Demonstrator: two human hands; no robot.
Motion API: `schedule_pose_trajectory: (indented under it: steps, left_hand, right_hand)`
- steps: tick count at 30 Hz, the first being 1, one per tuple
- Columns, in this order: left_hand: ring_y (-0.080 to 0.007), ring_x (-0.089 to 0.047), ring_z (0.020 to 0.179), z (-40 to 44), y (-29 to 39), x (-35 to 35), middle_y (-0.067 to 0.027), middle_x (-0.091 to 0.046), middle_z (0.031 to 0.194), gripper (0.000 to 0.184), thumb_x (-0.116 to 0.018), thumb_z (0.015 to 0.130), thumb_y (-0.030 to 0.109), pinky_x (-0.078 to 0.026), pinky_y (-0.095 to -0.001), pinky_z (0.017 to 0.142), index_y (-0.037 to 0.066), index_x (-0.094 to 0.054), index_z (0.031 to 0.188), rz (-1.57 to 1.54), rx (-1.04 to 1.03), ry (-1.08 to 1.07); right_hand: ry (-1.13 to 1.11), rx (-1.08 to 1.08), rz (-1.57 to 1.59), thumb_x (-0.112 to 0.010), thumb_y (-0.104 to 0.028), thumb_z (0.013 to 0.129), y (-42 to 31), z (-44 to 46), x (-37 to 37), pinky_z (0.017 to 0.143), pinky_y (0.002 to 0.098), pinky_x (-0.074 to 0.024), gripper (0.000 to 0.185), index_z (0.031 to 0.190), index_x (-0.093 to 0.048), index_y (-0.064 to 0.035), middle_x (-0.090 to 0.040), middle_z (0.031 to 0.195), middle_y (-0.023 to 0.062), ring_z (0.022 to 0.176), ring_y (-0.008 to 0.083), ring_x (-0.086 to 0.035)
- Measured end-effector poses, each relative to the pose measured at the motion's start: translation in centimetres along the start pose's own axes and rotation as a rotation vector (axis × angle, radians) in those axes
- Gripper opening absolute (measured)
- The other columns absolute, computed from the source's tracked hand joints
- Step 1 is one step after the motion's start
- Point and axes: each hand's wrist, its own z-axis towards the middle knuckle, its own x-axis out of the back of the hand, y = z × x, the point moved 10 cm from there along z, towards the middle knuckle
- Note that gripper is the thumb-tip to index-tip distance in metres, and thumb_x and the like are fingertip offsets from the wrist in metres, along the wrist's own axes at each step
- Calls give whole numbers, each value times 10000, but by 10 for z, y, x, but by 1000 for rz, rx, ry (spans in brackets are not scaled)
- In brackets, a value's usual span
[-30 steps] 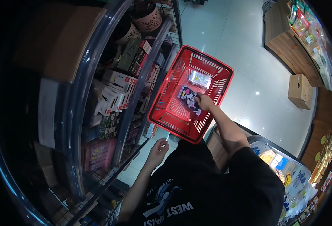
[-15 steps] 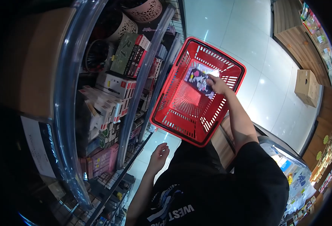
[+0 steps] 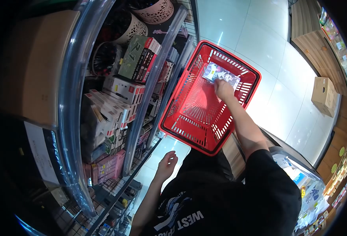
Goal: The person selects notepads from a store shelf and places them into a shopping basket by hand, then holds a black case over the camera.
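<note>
Inside a red shopping basket [image 3: 199,135] is a flat package [image 3: 223,77] with purple, white and dark cartoon-like printing. It lies towards the basket's far end, and glare covers part of its face. My right hand [image 3: 223,90] reaches in over the basket's right side, its fingers closed on the package's near edge; the fingertips are partly hidden. My left hand [image 3: 166,165] hangs below the basket near the shelf, fingers loosely curled and apart from the thumb, holding nothing. The basket tilts in front of my legs, and what supports it is hidden.
On the left, shelving with a clear plastic edge [image 3: 73,78] holds boxed goods [image 3: 136,59], pink boxes [image 3: 108,167] and patterned pots [image 3: 132,29]. A cardboard carton [image 3: 325,96] stands on the pale tiled floor [image 3: 256,43]. Plastic-wrapped goods [image 3: 309,192] sit at lower right.
The package has moved towards the basket's far end, appearing smaller. My right hand shifted slightly down its near edge and remains on it. My left hand hardly moved.
</note>
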Motion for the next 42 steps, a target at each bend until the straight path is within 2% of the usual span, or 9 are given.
schedule_pose_trajectory:
  steps: [3, 10, 12, 17, 19, 22, 25, 35, 42]
  left_hand:
    - [-225, -632, 968, -1, 1, -2, -171, -639, 1098, 399, -592, 931, 227, -504, -329, 816, 31, -497, 1266, 19, -18, 1]
    - [-210, -639, 911, -12, 8, 3, -150, -636, 1077, 397, -604, 924, 226, -509, -321, 786, 37, -501, 1257, 42, -61, 48]
    - [-140, -607, 873, -14, 0, 0, -73, -632, 1057, 365, -611, 920, 192, -501, -283, 770, 33, -518, 1235, 29, -146, 59]
    - [-201, -643, 896, -37, 34, 3, -95, -648, 1040, 351, -541, 911, 123, -517, -334, 787, 83, -527, 1259, 41, -290, 157]
    - [-230, -640, 896, -47, 52, 13, -130, -650, 1003, 334, -515, 878, 84, -502, -334, 796, 45, -547, 1208, -37, -383, 178]
    - [-226, -634, 935, -85, 87, 34, -137, -640, 1048, 319, -489, 876, 80, -490, -321, 807, 28, -558, 1183, -88, -382, 122]
    - [-162, -599, 934, -119, 96, 63, -88, -632, 1039, 270, -515, 930, 126, -473, -291, 798, 47, -569, 1183, -124, -689, 293]
    - [-123, -601, 876, -231, 43, 133, -65, -608, 993, 169, -568, 891, 44, -490, -255, 768, 5, -624, 1045, -414, -816, 674]
    - [-128, -599, 890, -269, 8, 140, -76, -606, 1008, 152, -575, 885, 40, -485, -252, 790, -7, -628, 1020, -468, -827, 776]
  right_hand:
    - [-275, -74, -97, -509, -284, 891, 23, -6, -66, 879, 482, -496, 307, 1103, -620, -92, -641, 1068, 217, 1024, 372, -612]
    - [-179, -100, 29, -479, -211, 857, 45, -4, -74, 882, 472, -492, 334, 1123, -627, -74, -641, 1056, 235, 994, 389, -619]
    - [-138, -24, 124, -497, -191, 830, 23, -17, -56, 844, 470, -494, 319, 1073, -646, -47, -638, 1045, 248, 955, 411, -618]
    - [240, 536, 454, -503, -140, 936, -42, -63, -10, 764, 345, -495, 277, 1111, -628, 36, -661, 981, 183, 882, 283, -638]
    - [-70, 284, 724, -513, -188, 962, -54, -77, -13, 680, 254, -493, 310, 1186, -606, 4, -651, 1027, 76, 858, 133, -613]
    - [-137, 347, 854, -480, -138, 969, -113, -127, 35, 717, 285, -527, 288, 1206, -587, -14, -641, 1101, 76, 943, 189, -648]
    - [-98, 477, 833, -485, -136, 969, -192, -184, 116, 722, 288, -528, 291, 1201, -583, 10, -644, 1090, 102, 932, 188, -651]
    - [84, 1582, 529, -592, -56, 879, -474, -531, 332, 765, 285, -509, 226, 1077, -625, 46, -684, 955, 140, 855, 166, -656]
    - [361, 2125, 345, -614, -232, 877, -581, -705, 338, 782, 405, -510, 316, 1026, -617, 46, -643, 996, 243, 890, 389, -636]
